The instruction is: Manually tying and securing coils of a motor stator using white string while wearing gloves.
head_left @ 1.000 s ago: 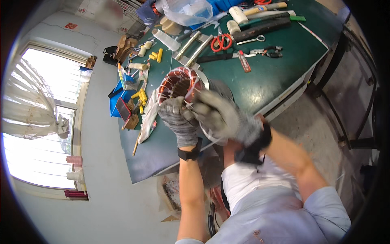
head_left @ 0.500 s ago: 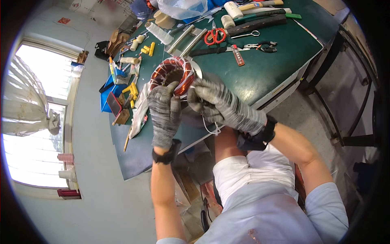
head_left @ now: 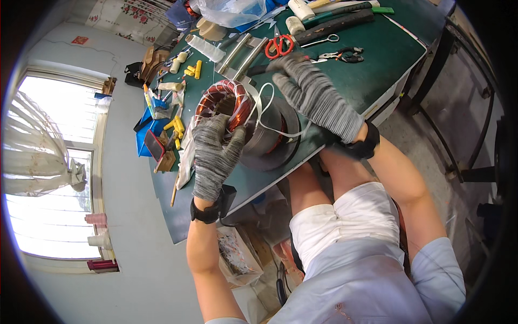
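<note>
A motor stator [head_left: 270, 141] with a grey cylindrical body lies on its side at the table's near edge. Its ring of copper windings [head_left: 241, 110] is laced with white cord. My gloved left hand [head_left: 213, 148] grips the near-left side of that ring, fingers at the central opening and thumb apart along the coil. A loose loop of white cord [head_left: 261, 102] runs from the windings toward my right wrist. Away from the stator, my gloved right hand [head_left: 318, 94] hovers over the tools, fingers stretched toward the red-handled scissors [head_left: 279, 47], thumb apart. What lies beneath it is hidden.
On the green table [head_left: 377, 70] are pliers [head_left: 349, 54], mallets [head_left: 300, 11], metal bars [head_left: 243, 56] and a thread spool [head_left: 205, 48]. Yellow pieces [head_left: 175, 127] and a blue container [head_left: 148, 135] sit left. Below stands a scrap box [head_left: 237, 254]; a metal-framed stand [head_left: 431, 113] is at right.
My right hand has left the windings and moved up and right over the tools, uncovering the stator body and cord loop. My left hand stays at the ring.
</note>
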Demonstrator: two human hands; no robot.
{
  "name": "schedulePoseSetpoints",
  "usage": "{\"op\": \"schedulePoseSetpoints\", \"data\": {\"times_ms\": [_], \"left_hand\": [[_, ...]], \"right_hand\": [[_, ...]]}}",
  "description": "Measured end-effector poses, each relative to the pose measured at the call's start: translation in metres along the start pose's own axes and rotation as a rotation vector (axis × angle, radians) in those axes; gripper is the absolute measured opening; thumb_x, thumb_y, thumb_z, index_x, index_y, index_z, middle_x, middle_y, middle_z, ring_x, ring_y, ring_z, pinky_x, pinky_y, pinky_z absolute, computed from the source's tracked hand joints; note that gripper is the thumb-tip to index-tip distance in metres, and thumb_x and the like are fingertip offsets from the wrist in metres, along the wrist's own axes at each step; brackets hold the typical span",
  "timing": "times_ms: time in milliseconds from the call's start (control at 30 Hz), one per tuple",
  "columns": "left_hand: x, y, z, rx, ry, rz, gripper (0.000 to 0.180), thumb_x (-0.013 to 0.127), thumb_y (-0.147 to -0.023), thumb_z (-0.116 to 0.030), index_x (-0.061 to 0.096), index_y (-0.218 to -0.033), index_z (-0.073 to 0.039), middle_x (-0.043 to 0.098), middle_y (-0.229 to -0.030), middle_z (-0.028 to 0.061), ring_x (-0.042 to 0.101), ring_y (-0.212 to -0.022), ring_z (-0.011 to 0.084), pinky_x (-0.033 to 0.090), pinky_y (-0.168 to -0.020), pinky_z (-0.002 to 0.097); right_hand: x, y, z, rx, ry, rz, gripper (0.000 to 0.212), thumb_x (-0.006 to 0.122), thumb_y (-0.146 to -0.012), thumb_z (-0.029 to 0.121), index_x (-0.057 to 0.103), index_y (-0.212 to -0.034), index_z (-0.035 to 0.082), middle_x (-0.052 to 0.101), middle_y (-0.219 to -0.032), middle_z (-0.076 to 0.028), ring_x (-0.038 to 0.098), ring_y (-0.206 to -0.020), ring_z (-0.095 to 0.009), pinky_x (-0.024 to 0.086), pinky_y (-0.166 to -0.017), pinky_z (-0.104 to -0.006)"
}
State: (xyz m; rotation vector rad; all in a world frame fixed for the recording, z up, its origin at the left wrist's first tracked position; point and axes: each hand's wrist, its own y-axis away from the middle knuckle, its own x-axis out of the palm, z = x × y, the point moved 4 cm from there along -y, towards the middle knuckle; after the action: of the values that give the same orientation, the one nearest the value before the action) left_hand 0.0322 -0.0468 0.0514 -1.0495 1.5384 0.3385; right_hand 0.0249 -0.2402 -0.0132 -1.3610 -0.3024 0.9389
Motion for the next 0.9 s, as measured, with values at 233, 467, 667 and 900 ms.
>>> {"op": "schedulePoseSetpoints", "data": {"times_ms": [233,467,667,900], "left_hand": [[-0.002,0.001,-0.001,-0.009,-0.074,-0.015,0.022,0.06,-0.078,-0.012,0.06,-0.097,0.0,0.058,-0.084,0.0139,0.056,-0.077,0.0249,0.046,-0.073,0.0339],[0.004,-0.007,-0.003,-0.099,0.064,0.006,0.037,0.064,-0.076,-0.018,0.059,-0.11,-0.004,0.064,-0.097,0.0156,0.06,-0.093,0.0314,0.046,-0.084,0.0394],[-0.004,-0.004,-0.004,-0.059,0.017,-0.03,0.039,0.061,-0.077,-0.019,0.058,-0.114,-0.006,0.064,-0.097,0.0173,0.06,-0.094,0.0331,0.045,-0.085,0.0406],[-0.003,-0.005,0.002,-0.184,-0.003,0.124,0.041,0.06,-0.08,-0.028,0.057,-0.116,-0.007,0.063,-0.097,0.0187,0.061,-0.089,0.0349,0.048,-0.08,0.0413]], "right_hand": [[0.004,0.026,0.041,0.307,0.142,0.264,0.031,0.049,-0.087,0.016,0.058,-0.116,0.012,0.06,-0.086,-0.011,0.06,-0.077,-0.025,0.048,-0.061,-0.0388],[-0.002,0.001,0.043,0.422,0.017,0.318,0.049,0.058,-0.078,0.012,0.052,-0.126,0.018,0.059,-0.108,-0.014,0.061,-0.083,-0.028,0.051,-0.07,-0.0377],[-0.058,0.003,0.025,0.514,-0.066,-0.042,0.048,0.055,-0.079,0.01,0.051,-0.126,0.018,0.06,-0.087,-0.007,0.062,-0.072,-0.025,0.053,-0.069,-0.0345],[0.03,0.003,0.056,0.318,-0.047,0.278,0.06,0.058,-0.08,0.017,0.039,-0.137,0.022,0.056,-0.102,-0.011,0.06,-0.082,-0.028,0.051,-0.07,-0.0366]]}}
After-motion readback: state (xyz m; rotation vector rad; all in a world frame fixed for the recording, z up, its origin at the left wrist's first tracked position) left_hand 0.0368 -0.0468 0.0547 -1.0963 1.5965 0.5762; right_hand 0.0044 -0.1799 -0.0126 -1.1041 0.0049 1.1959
